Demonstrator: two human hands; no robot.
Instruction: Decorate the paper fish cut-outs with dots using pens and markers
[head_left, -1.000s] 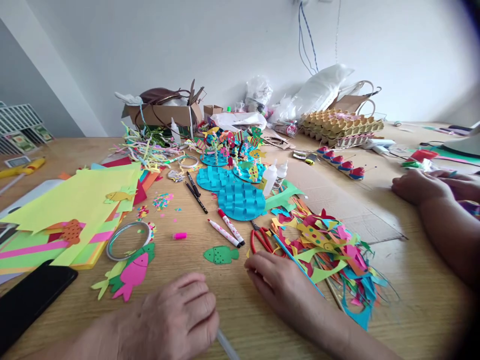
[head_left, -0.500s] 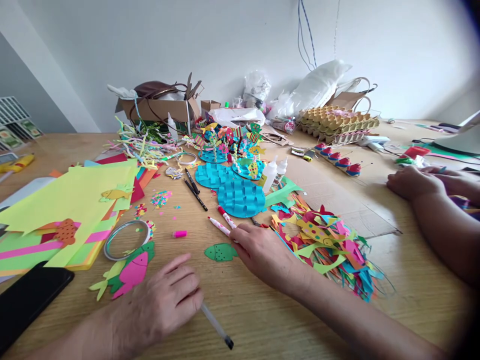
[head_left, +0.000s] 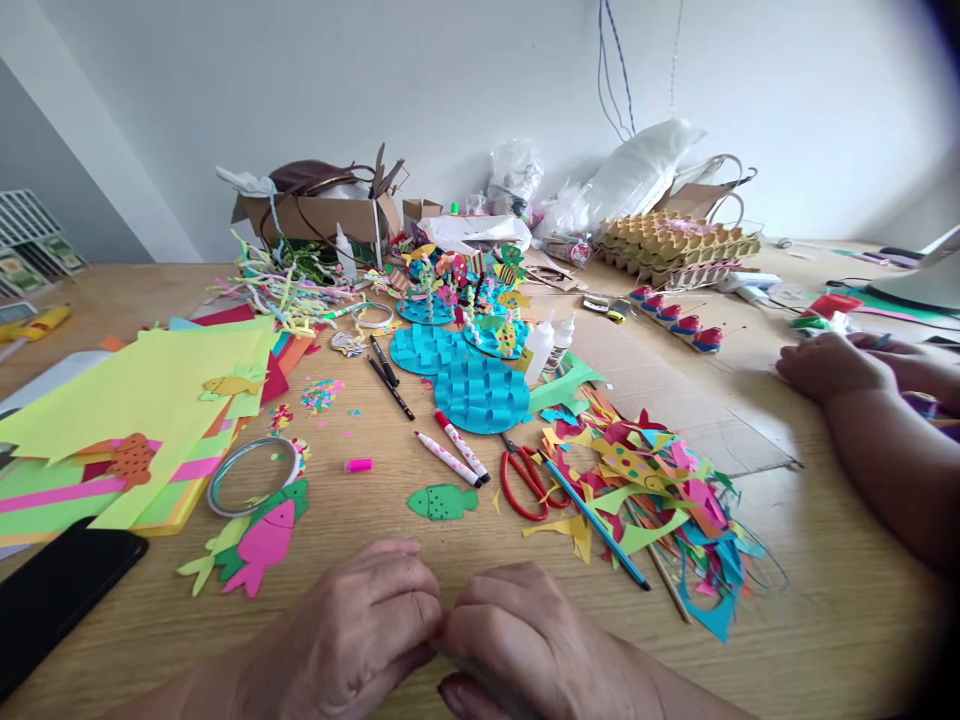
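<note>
Left of the red-handled metal scissors, green black-spotted paper fish: lay flat.
Your left hand, right hand: met nearer you than the scissors, fingers curled inward; any hold couldn't be told.

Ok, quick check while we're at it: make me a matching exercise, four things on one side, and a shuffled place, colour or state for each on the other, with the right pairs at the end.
Things
1. Scissors
2. Egg trays
3. Pink fish
4. Left hand

Descriptions
A. Overlapping a dark green fish
B. Close beside the right hand
C. Red-handled
D. Stacked toward the back of the table

Pairs: 1-C, 2-D, 3-A, 4-B
</note>
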